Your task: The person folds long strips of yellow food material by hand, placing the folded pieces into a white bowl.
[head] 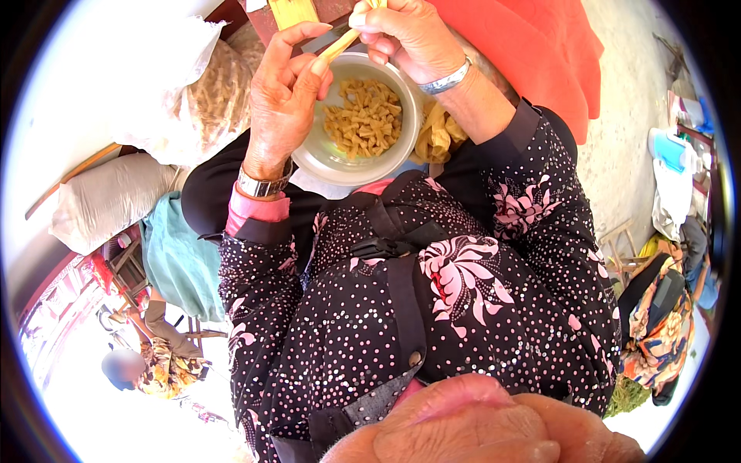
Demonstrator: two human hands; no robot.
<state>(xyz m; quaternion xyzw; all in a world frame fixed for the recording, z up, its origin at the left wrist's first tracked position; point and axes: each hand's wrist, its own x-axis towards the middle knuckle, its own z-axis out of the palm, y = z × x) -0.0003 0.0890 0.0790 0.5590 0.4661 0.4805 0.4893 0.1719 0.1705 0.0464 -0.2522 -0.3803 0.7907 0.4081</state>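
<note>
A narrow, pale yellow strip [340,45], like folded husk or leaf, is stretched between both hands above a bowl. My left hand [292,81] pinches its lower end between thumb and finger, other fingers raised. My right hand [399,35] grips the strip farther up, near the top edge of the view. Below them is a round, pale bowl [414,124], partly behind my left hand. Many short yellow pieces [365,118] lie heaped inside it. More crumpled yellow sheets [435,136] lie right of the bowl, under my right forearm.
A clear plastic bag of light brown pieces [214,104] stands on the left, near a stuffed whitish sack [116,197]. Flat yellow strips [293,11] lie ahead on a reddish surface. Red cloth [527,52] spreads at the right. Another person [165,359] is at the lower left.
</note>
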